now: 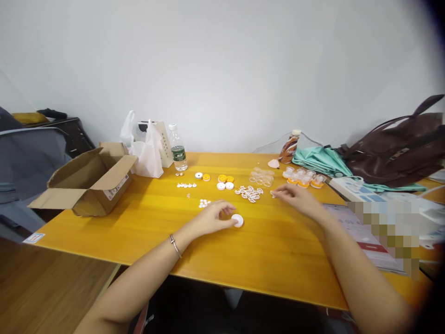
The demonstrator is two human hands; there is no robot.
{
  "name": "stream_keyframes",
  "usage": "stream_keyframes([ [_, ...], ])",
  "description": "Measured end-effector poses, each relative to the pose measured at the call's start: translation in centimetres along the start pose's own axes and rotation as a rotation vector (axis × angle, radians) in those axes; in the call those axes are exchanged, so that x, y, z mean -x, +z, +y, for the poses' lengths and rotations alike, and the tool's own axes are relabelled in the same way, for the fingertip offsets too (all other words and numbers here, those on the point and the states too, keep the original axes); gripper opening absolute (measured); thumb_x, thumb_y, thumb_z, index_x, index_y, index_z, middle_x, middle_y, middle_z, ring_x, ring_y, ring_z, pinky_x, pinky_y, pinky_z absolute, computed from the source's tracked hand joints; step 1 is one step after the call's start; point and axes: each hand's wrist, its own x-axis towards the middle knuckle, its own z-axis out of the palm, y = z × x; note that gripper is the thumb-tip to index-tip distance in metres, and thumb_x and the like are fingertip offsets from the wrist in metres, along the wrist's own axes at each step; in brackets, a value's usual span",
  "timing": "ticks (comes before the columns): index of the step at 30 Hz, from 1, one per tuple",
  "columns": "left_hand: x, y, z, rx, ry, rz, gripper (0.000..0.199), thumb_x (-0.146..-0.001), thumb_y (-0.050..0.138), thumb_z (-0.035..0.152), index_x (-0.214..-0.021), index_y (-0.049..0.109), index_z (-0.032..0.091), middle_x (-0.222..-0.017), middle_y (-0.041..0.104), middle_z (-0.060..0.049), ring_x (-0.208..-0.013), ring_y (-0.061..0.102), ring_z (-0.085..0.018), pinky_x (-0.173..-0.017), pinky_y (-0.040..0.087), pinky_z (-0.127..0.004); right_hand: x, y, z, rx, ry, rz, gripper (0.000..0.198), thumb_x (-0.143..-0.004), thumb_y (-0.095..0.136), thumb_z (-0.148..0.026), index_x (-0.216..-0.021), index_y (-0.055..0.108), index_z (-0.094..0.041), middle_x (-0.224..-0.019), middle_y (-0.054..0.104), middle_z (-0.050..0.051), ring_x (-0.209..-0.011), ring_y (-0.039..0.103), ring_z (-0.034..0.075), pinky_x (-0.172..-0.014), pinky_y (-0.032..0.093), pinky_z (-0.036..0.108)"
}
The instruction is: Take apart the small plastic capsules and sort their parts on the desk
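My left hand (216, 217) rests low over the table, its thumb on the edge of a white round cap-like disc (238, 220) and its other fingers curled above. Farther right, my right hand (295, 198) pinches a small whitish piece (273, 194) between its fingertips; its exact kind is too small to make out. Just left of that hand lies a pile of white openwork plastic pieces (249, 193). Clear plastic rings (261, 177) sit behind the pile. Small white round pieces (204, 203) lie beyond my left hand, and orange and white discs (225, 182) stand behind.
An open cardboard box (104, 185) is at left, near a white plastic bag (148, 155) and a water bottle (179, 150). At right are clear-topped orange pieces (303, 177), a brown drink bottle (290, 147), green cloth (320, 162), a dark bag (399, 148) and a power strip (358, 188).
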Motion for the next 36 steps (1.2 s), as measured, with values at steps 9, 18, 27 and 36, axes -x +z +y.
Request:
stream_keyframes([
  [9,-0.1,1.2,-0.9,-0.007,-0.050,-0.075,0.028,-0.069,0.064,0.035,-0.089,0.061,0.016,-0.077,0.058,-0.002,-0.066,0.050,-0.011,-0.058,0.039,-0.020,3.1,8.5,-4.7,-0.081,-0.387,-0.323,0.030,-0.065,0.067,-0.040,-0.085,0.056,-0.020,-0.087,0.055,0.003,-0.081,0.051,0.018,-0.072,0.042,0.031],
  [18,-0.3,1.7,-1.3,-0.030,-0.080,0.010,0.025,-0.063,0.067,0.032,-0.080,0.063,0.014,-0.071,0.061,-0.001,-0.060,0.051,-0.010,-0.054,0.039,-0.019,2.8,8.8,-4.3,-0.063,-0.388,-0.277,0.018,-0.066,0.064,-0.029,-0.079,0.055,-0.019,-0.078,0.055,0.002,-0.074,0.051,0.016,-0.067,0.041,0.029],
  [27,-3.5,-2.4,-3.6,-0.125,-0.125,0.262,0.026,-0.071,0.059,0.031,-0.090,0.064,0.014,-0.085,0.067,-0.006,-0.076,0.060,-0.016,-0.065,0.045,-0.023,2.8,8.6,-4.2,-0.104,-0.391,-0.296,0.024,-0.068,0.065,-0.034,-0.084,0.056,-0.020,-0.083,0.055,0.002,-0.078,0.050,0.016,-0.070,0.041,0.028],
  [36,-8.4,-3.3,-5.9,-0.365,-0.178,0.253,0.021,-0.069,0.062,0.024,-0.086,0.064,0.012,-0.084,0.066,-0.008,-0.078,0.060,-0.018,-0.072,0.044,-0.026,2.7,8.5,-4.2,-0.071,-0.395,-0.314,0.027,-0.067,0.066,-0.036,-0.087,0.054,-0.020,-0.082,0.053,0.002,-0.075,0.049,0.015,-0.069,0.041,0.027],
])
